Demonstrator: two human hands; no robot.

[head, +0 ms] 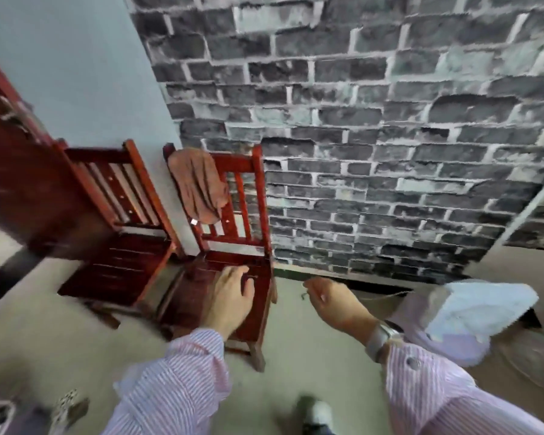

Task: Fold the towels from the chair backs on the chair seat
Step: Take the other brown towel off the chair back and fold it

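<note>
Bare seat boards of the right chair (233, 277) are lying open beyond the left hand (230, 293). A brown towel (198, 186) is hanging over its back, the brick wall (374, 136) standing right behind and a second chair (120, 221) crowding just beside.

I have one view only, a wide-angle camera worn on my head, tilted forward and down; it looks from standing height at the red chair (233, 277) in the frame's centre, close enough that my sleeves (182, 381) fill the bottom edge
</note>
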